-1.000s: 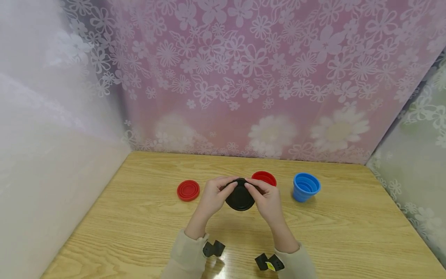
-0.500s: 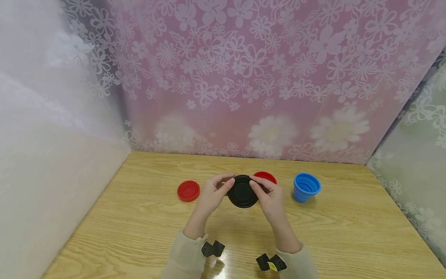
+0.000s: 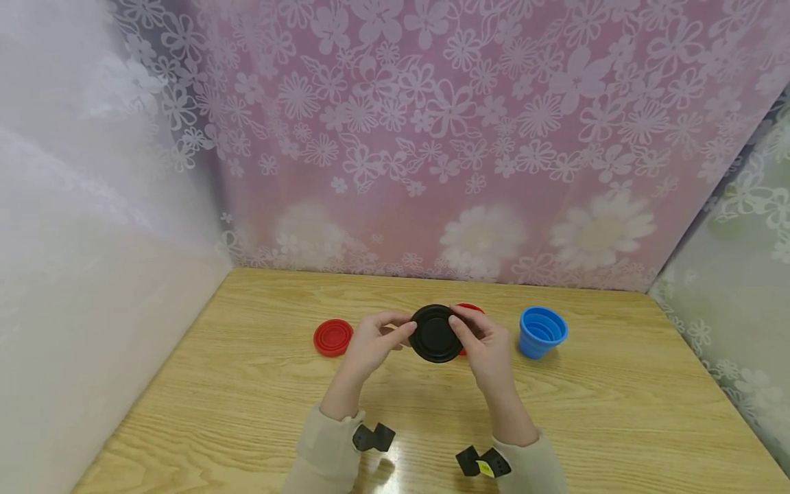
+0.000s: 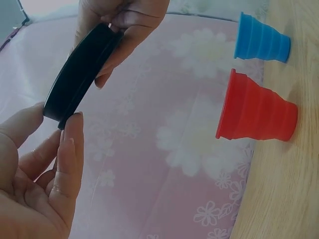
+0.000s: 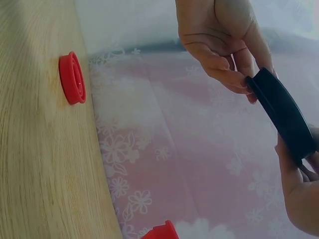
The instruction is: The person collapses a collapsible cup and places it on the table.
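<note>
above the worktop [image 3: 623, 398], inside its edges, a black cup [image 3: 435, 336] is pinched by left hand [image 3: 373, 346] and right hand [image 3: 491, 348], seemingly for reshaping, even pressure likely needed.

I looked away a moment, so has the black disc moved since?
Yes. In the head view, the black disc has shifted slightly right and up, nearer the unmoved blue cup.

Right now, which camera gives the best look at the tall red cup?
The left wrist view: the red cup shows whole there, its stepped side unblocked. In the head view, the black disc and right hand hide most of it. In the right wrist view, only a red piece, probably its rim, enters at the bottom edge.
</note>
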Tool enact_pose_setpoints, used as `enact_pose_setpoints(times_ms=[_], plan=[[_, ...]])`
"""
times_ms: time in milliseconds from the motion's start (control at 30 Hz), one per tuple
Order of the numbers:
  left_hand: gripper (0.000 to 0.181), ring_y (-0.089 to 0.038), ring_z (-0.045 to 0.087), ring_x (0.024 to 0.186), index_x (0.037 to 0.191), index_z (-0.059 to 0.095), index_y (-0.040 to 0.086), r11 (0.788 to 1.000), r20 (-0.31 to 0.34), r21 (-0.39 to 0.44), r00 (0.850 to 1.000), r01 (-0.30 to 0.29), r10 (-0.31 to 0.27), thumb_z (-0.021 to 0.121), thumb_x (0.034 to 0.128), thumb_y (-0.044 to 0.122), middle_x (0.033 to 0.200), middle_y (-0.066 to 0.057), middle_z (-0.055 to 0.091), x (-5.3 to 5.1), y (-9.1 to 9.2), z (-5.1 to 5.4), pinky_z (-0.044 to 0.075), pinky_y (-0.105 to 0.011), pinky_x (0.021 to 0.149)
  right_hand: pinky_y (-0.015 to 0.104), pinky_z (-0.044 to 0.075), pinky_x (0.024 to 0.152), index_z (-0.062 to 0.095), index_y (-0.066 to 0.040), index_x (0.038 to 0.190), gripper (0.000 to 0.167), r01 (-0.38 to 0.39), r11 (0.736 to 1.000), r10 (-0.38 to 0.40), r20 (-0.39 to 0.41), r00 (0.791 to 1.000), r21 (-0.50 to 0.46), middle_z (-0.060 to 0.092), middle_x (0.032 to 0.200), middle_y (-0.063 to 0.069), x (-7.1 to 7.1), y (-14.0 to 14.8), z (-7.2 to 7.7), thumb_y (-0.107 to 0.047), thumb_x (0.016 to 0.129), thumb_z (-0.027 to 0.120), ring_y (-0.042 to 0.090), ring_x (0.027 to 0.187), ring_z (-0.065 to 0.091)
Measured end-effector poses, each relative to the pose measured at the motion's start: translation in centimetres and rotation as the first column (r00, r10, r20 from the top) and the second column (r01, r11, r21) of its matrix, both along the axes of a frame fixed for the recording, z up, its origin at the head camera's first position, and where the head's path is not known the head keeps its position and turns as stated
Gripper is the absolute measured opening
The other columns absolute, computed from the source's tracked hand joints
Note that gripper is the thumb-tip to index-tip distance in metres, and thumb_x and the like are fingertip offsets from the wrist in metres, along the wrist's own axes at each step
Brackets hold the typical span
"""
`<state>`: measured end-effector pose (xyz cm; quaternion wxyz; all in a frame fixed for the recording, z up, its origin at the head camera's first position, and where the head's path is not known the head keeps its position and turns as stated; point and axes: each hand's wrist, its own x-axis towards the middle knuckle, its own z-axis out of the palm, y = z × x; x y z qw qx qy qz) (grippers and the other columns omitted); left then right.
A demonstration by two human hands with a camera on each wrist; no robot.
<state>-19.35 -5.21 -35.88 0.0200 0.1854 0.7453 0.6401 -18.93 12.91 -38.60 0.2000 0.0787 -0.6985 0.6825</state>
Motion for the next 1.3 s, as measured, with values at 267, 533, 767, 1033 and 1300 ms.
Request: enact_pose_setpoints(times_ms=[267,533,767,1033,1300], plan=[[0.023,-0.033,0.061,0.075,0.102,0.062,-0.006,0.996,0.017,0.000,0.996,-0.086,0.086,0.060,0.0844,0.008,0.093,-0.016,0.061,-0.1,0.0,-0.1,0.050,-0.031,0.067,0.021,0.049,0.068,0.058,0.004,0.110,0.029,-0.046,0.995,0.027,0.203,0.979,0.090,0.059,0.099,0.014,-0.4,0.9,0.3,-0.013,0.086,0.058,0.009,0.079,0.057],[0.025,-0.028,0.062,0.074,0.104,0.062,-0.005,0.993,0.004,-0.016,0.993,-0.116,0.116,0.061,0.0837,0.009,0.094,-0.016,0.061,-0.2,-0.2,0.1,0.050,-0.038,0.071,0.021,0.045,0.053,0.060,0.006,0.105,0.026,-0.065,0.988,0.028,0.256,0.966,0.138,0.055,0.079,0.010,-0.5,1.4,0.6,-0.011,0.084,0.060,0.014,0.061,0.048],[0.024,-0.035,0.060,0.071,0.102,0.063,-0.004,0.992,-0.013,-0.042,0.993,-0.116,0.116,0.063,0.0822,0.009,0.095,-0.015,0.062,-0.3,-0.5,-0.2,0.049,-0.030,0.063,0.020,0.049,0.057,0.057,0.010,0.108,0.028,-0.096,0.994,0.074,0.308,0.949,0.057,0.057,0.079,0.009,-0.4,1.3,0.7,-0.004,0.084,0.059,0.010,0.058,0.054],[0.026,-0.036,0.061,0.075,0.105,0.061,-0.006,0.994,0.059,0.022,0.993,-0.103,0.101,0.062,0.0824,0.006,0.098,-0.017,0.061,-0.4,-0.6,-0.3,0.051,-0.030,0.066,0.024,0.051,0.064,0.055,0.012,0.109,0.029,-0.107,0.994,0.104,0.299,0.948,-0.006,0.061,0.083,0.012,-0.4,1.3,0.6,0.001,0.083,0.058,0.011,0.062,0.062],[0.023,-0.032,0.062,0.078,0.103,0.062,-0.006,0.992,0.078,0.044,0.991,-0.115,0.111,0.060,0.0841,0.008,0.092,-0.017,0.063,-0.2,-0.6,-0.2,0.051,-0.030,0.069,0.026,0.051,0.067,0.056,0.012,0.108,0.028,-0.119,0.992,0.124,0.268,0.955,-0.034,0.062,0.082,0.010,-0.4,1.4,0.4,0.000,0.083,0.058,0.021,0.070,0.064]])
